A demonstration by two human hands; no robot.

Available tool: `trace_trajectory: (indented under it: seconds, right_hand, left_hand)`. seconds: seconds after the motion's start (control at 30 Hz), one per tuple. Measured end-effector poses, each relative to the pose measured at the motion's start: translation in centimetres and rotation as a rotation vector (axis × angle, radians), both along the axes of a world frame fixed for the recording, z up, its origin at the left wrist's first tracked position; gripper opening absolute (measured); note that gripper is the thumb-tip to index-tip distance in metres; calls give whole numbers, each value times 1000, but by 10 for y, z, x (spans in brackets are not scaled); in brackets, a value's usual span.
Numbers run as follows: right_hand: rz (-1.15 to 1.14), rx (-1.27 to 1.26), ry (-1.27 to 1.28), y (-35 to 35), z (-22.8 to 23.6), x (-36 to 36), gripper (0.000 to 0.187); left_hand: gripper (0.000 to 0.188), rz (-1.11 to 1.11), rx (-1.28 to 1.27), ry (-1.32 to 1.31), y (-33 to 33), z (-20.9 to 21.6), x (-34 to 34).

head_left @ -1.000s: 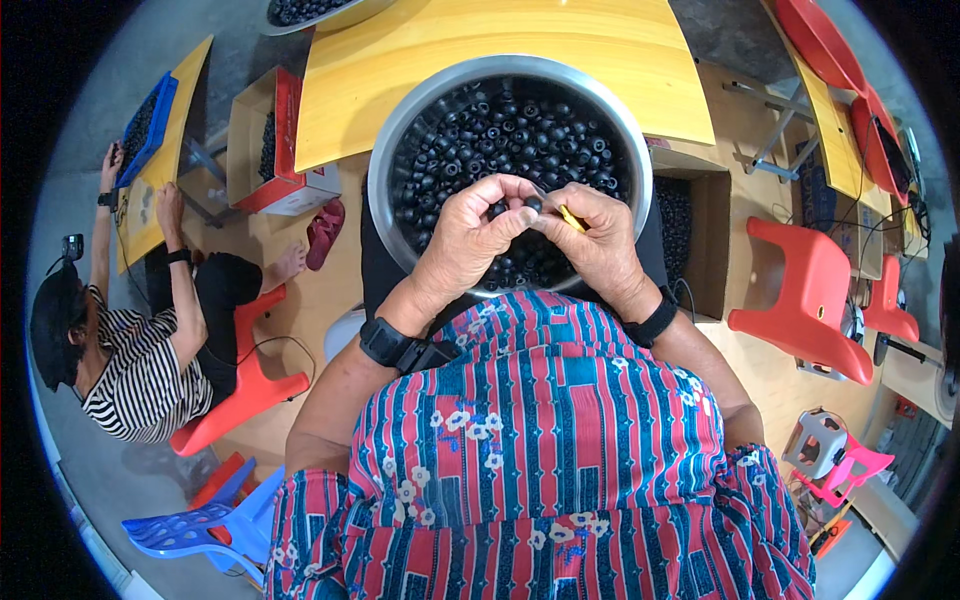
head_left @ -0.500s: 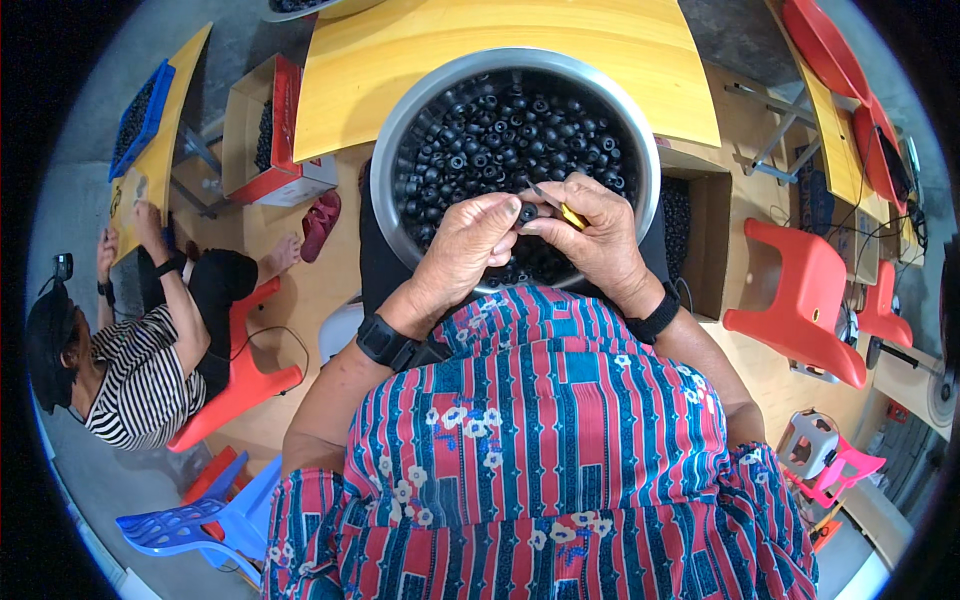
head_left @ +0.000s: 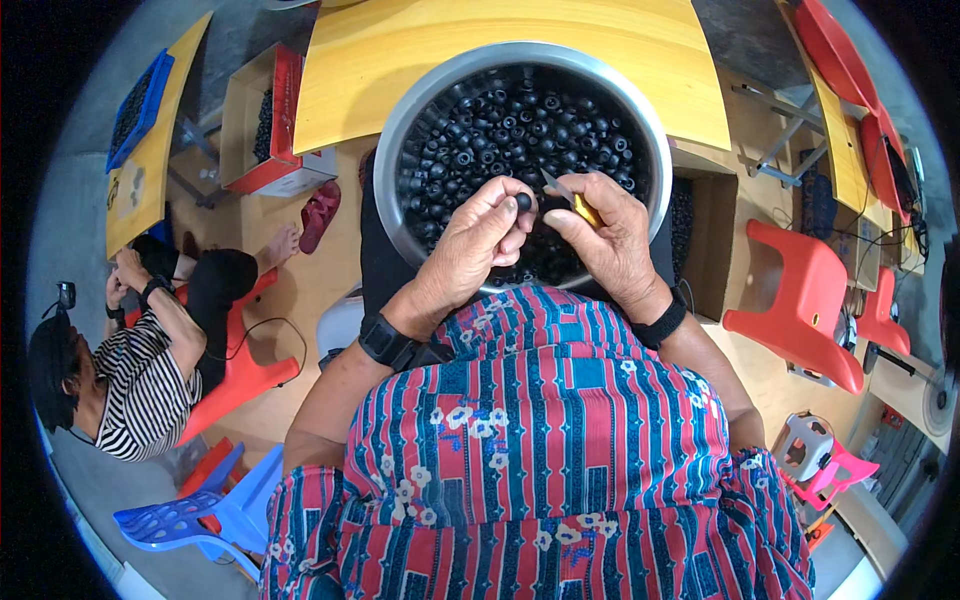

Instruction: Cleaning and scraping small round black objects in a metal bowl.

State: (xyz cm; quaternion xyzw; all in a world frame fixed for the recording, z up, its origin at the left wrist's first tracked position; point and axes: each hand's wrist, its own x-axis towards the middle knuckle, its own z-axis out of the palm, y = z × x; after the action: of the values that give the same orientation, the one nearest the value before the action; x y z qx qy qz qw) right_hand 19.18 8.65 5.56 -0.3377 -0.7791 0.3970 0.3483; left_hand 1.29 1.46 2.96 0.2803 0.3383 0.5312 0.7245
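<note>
My left hand (head_left: 470, 235) pinches a small round black part (head_left: 523, 202) between thumb and fingertips, over the near side of a wide metal basin (head_left: 661, 165). Closed around a small yellow-handled knife (head_left: 587, 210) is my right hand (head_left: 618, 240). Its grey pointed blade sticks out toward the far left, a little apart from the black part. Many similar black parts (head_left: 500, 130), some showing a hole in the end, fill the basin below both hands. My fingers hide most of the handle.
A yellow table (head_left: 440, 40) stands just beyond the basin. Cardboard boxes with black parts stand to the left (head_left: 250, 120) and right (head_left: 715, 235). Red stools (head_left: 790, 300) are at the right. A co-worker in a striped shirt (head_left: 150, 385) sits at the left.
My hands have moved apart; the knife blade has come away from the black part. The co-worker's hands have lowered toward their lap.
</note>
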Motion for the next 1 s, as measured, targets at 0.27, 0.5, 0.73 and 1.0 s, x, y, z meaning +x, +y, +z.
trace_trajectory:
  seconds: [0.27,0.5,0.73,1.0]
  right_hand:
    - [100,103,-118,-1,1,0,18]
    - [134,180,-166,0,2,1,18]
    - [135,189,-148,-1,1,0,17]
    - [123,125,-154,-1,3,0,17]
  left_hand:
    - [28,-15,24,47,-1,4,-2]
    - [29,-39,40,75,0,8,-3]
    - [29,-52,67,88,1,9,-5]
    - [27,-56,91,119,1,7,-6]
